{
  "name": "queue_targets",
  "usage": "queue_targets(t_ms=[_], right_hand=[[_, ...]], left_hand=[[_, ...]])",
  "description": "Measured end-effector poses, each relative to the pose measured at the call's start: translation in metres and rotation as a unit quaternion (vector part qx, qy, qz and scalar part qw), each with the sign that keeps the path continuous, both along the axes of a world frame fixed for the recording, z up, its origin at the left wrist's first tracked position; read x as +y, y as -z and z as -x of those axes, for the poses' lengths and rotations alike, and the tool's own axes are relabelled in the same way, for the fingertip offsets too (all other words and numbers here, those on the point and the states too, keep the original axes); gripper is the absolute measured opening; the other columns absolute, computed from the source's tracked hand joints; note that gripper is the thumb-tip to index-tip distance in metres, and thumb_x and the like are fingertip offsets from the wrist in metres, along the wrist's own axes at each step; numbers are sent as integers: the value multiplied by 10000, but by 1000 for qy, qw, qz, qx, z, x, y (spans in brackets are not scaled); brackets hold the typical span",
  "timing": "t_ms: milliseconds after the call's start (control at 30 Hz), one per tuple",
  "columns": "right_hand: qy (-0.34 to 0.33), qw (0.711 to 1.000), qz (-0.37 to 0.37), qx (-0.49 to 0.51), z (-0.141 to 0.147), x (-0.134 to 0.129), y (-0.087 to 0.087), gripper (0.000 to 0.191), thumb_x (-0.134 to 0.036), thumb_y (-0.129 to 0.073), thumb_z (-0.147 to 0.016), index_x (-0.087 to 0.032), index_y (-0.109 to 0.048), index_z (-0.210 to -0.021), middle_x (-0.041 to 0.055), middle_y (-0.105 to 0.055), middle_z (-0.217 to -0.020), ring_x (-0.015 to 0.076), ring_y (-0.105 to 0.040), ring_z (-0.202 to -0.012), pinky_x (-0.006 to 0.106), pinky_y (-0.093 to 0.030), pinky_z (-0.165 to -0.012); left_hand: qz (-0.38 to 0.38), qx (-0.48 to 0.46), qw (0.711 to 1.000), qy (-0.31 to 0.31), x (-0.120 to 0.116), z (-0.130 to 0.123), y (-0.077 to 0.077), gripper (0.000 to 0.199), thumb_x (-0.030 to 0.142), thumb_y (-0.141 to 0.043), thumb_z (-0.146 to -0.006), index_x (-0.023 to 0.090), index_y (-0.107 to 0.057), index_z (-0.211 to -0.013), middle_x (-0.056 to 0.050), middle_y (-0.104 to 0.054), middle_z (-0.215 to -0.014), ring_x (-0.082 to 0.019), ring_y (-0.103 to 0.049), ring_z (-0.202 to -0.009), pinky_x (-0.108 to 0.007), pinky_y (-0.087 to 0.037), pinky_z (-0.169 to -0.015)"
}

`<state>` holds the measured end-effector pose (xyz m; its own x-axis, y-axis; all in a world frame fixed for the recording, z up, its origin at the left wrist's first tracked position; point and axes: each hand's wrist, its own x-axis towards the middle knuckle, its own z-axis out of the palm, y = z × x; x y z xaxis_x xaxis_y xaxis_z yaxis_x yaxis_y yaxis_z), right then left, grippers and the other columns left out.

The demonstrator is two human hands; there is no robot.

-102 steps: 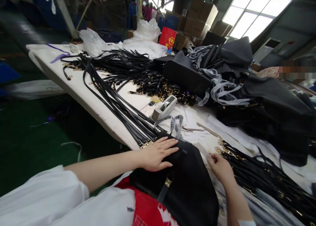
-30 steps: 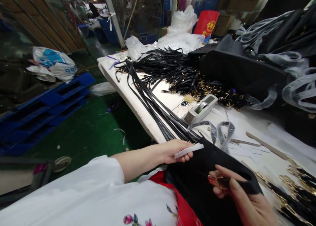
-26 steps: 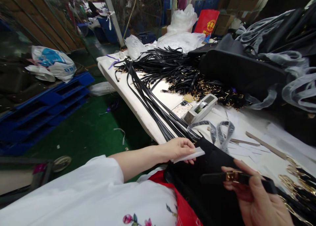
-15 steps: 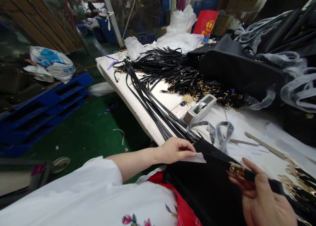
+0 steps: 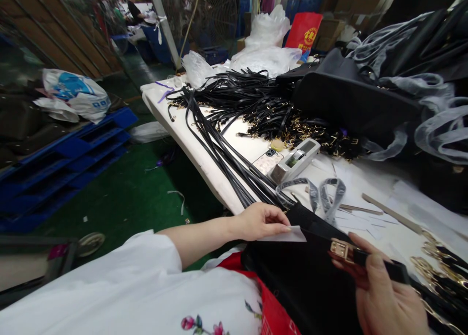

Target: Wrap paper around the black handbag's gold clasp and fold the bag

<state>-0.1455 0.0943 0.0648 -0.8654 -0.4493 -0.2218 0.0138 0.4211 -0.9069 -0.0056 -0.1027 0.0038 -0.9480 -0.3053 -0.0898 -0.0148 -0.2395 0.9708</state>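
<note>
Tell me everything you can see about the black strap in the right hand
The black strap is narrow and flat, leather-like, ending in a shiny gold buckle at its left end. It lies nearly level, tilting down to the right, pinched between the thumb and fingers of the right hand. It sits over the black bag near the table edge; its far end is hidden.

Nearest, a bag [image 5: 303,281] lies at the near edge of the worktop [image 5: 197,154]. The left hand [image 5: 261,221] rests on the bag's left end, pinching a paper slip [image 5: 287,235]; the right hand [image 5: 383,296], to the right, grips a buckled strap [image 5: 365,257] over the bag. Beyond them a tape dispenser [image 5: 295,159] sits right of a phone [image 5: 268,160]. Loose straps [image 5: 223,149] run along the left edge to a far heap [image 5: 256,98]. Stacked bags [image 5: 351,101] lie far right.
</note>
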Motion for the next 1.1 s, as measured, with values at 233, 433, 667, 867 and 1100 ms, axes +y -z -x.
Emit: queue_targets(t_ms=[233, 433, 667, 867, 1100], right_hand=[[-96, 993, -70, -13, 3, -1, 14, 575, -631, -607, -809, -223, -667, -1209, 62, -754, -1011, 238, -725, -855, 310, -598, -767], [-81, 993, -50, -68, 8, 5, 23, 581, -614, -643, -793, -208, -667, -1208, 54, -748, -1045, 211, -715, -896, 254, -588, -785], [-46, 997, -24, -57, 10, 10, 22, 438, -570, -701, -769, -145, -721, -869, 106, -731, -1088, 196, -712, -766, 269, -596, -737], [-74, 993, -55, -76, 3, 7, 27, 491, -613, -704, -739, -152, -741, -903, 101, -759, -908, 234, -719, -785, 301, -588, -746], [-79, 991, -87, -59, 8, 8, 33, 562, -648, -699, -717, -154, -744, -980, 72, -753, -869, 201, -681, -762, 274, -536, -717]], left_hand=[[-17, -56, 995, 75, 10, 10, 12, 453, 547, -744, -727, 150, -727, -945, -20, -690, -822, -108, -583, -710, -201, -438, -664], [-79, -89, 989, 93, 19, 20, 25, 505, 572, -793, -649, 154, -731, -926, 5, -677, -776, -97, -569, -677, -205, -422, -634], [-86, -83, 990, 71, 20, 15, 21, 575, 622, -798, -594, 143, -720, -902, -7, -678, -778, -105, -583, -691, -209, -424, -625], [-106, -78, 990, 58, 23, 16, 22, 555, 595, -808, -603, 145, -724, -918, -17, -693, -817, -113, -600, -723, -215, -450, -658], [-142, -51, 987, 59, 25, 16, 18, 521, 535, -838, -595, 141, -720, -914, -39, -711, -865, -143, -640, -791, -251, -486, -747]])
